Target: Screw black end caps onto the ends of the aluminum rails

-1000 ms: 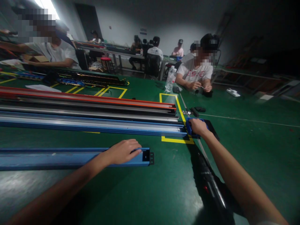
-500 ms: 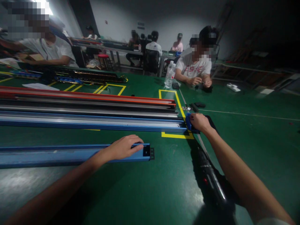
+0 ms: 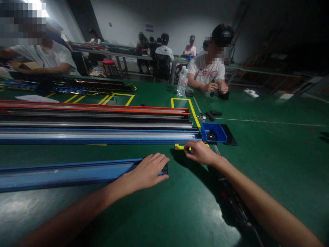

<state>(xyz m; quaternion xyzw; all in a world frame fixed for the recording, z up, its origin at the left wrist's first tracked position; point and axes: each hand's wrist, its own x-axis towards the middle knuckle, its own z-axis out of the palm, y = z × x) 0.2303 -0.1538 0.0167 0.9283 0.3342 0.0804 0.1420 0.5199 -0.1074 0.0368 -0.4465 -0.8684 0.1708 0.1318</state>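
A long blue metal rail [image 3: 66,173] lies across the green table in front of me. My left hand [image 3: 149,169] rests flat over its right end, fingers stretched out along the top. My right hand [image 3: 200,152] hovers just right of that end, fingers pinched together on something too small to make out. Behind it stands a small blue bin [image 3: 214,132] with dark small parts inside, at the end of the stacked rails.
Several long rails, blue, silver, black and orange [image 3: 97,118], lie side by side farther back. A black power tool [image 3: 236,206] lies under my right forearm. A water bottle [image 3: 182,81] and seated people are at the far edge. Yellow tape lines [image 3: 191,108] mark the table.
My right hand has left the blue bin and come back toward the rail's end, pinched. My left hand has slid right to cover the rail's end.
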